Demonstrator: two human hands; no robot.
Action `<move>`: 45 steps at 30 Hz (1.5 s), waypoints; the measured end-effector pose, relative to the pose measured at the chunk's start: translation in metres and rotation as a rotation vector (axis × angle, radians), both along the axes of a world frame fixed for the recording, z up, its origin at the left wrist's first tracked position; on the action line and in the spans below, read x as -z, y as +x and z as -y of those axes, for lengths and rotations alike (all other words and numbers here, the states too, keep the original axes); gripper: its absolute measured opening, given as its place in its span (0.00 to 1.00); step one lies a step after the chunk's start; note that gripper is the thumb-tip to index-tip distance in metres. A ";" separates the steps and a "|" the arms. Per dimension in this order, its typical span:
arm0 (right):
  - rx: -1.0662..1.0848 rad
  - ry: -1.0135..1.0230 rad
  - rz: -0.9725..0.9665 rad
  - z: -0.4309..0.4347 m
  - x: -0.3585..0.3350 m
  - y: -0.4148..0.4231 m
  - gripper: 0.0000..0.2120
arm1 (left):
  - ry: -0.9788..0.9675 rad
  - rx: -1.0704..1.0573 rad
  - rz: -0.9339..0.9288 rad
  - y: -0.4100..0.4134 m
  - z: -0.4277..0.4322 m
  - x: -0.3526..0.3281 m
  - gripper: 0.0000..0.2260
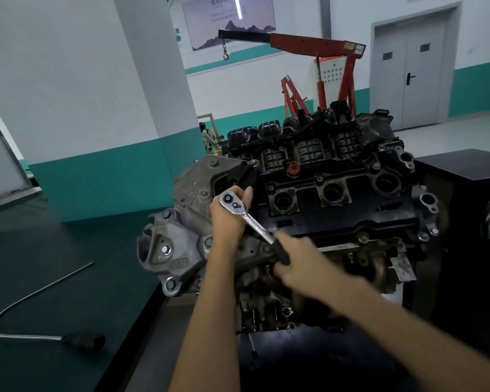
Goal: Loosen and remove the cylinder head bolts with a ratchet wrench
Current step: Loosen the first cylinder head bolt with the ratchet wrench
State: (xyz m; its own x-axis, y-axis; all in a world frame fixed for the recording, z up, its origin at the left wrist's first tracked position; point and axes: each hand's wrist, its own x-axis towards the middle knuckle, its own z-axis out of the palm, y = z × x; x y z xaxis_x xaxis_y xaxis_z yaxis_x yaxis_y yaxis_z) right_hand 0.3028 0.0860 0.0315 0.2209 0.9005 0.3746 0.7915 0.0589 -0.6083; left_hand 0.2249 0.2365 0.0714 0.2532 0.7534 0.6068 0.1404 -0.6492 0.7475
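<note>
A car engine [323, 199] stands in front of me, its black cylinder head cover [309, 210] on top with three round plug wells. A chrome ratchet wrench [246, 215] lies over the cover's near left corner, head up-left, black grip down-right. My left hand [228, 219] cups the ratchet head from below, fingers curled round it. My right hand [297, 264], blurred, grips the black handle end. The bolt under the ratchet head is hidden by my left hand. Other bolts [362, 237] show along the cover's front edge.
A bent metal tube with a black end [82, 340] lies on the dark green bench [54, 264] at left. A black cabinet [464, 207] stands right of the engine. A red engine crane [309, 52] and grey double doors [410, 72] are behind.
</note>
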 end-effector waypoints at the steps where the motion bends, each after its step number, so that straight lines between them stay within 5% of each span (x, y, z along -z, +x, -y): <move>1: 0.009 -0.032 0.146 0.001 -0.016 0.020 0.09 | -0.008 0.008 -0.022 -0.001 0.000 -0.001 0.17; 4: 0.095 -0.063 0.674 -0.007 -0.071 0.063 0.14 | -0.049 0.022 -0.034 -0.002 -0.001 -0.003 0.17; 7: 0.113 -0.012 0.859 -0.016 -0.093 0.067 0.15 | -0.088 0.044 0.051 -0.002 0.002 -0.001 0.16; 10: 0.194 0.025 0.658 -0.003 -0.054 0.043 0.11 | -0.076 -0.010 0.072 0.001 0.002 0.000 0.19; 15: 0.142 0.038 -0.102 -0.007 0.024 -0.057 0.12 | -0.023 -0.117 0.030 0.005 0.003 -0.003 0.19; 18: 0.123 0.094 -0.254 -0.017 0.031 -0.077 0.12 | -0.019 -0.106 0.042 0.001 0.002 -0.002 0.19; 22: 0.061 0.024 0.001 -0.003 0.011 -0.022 0.12 | -0.012 -0.012 0.003 -0.001 -0.001 0.000 0.18; 27: 0.112 -0.033 0.735 -0.008 -0.069 0.068 0.16 | -0.061 0.082 0.014 -0.003 0.000 -0.002 0.20; 30: 0.131 0.020 0.885 -0.021 -0.092 0.073 0.15 | -0.084 0.073 0.072 -0.002 0.001 -0.002 0.20; 33: 0.207 0.055 0.722 -0.010 -0.054 0.049 0.12 | -0.085 0.004 0.091 0.001 0.001 -0.002 0.21; 37: 0.118 0.055 0.045 -0.003 0.020 -0.022 0.11 | -0.056 -0.043 0.062 0.005 0.001 -0.002 0.18; 40: 0.103 0.131 -0.199 -0.019 0.038 -0.068 0.13 | -0.025 -0.082 0.061 0.002 0.003 -0.001 0.19; 42: 0.074 0.131 -0.261 -0.021 0.037 -0.070 0.14 | -0.025 -0.076 0.060 0.001 0.003 -0.002 0.19; 45: 0.025 0.068 -0.090 -0.010 0.024 -0.032 0.11 | -0.028 -0.019 0.012 -0.001 0.001 -0.002 0.18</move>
State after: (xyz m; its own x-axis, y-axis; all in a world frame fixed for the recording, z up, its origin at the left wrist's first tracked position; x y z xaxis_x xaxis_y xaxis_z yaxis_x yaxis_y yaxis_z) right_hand 0.2710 0.0960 0.0079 0.2784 0.8676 0.4120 0.7354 0.0833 -0.6725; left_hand 0.2244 0.2355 0.0731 0.2312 0.7751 0.5880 0.1434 -0.6249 0.7674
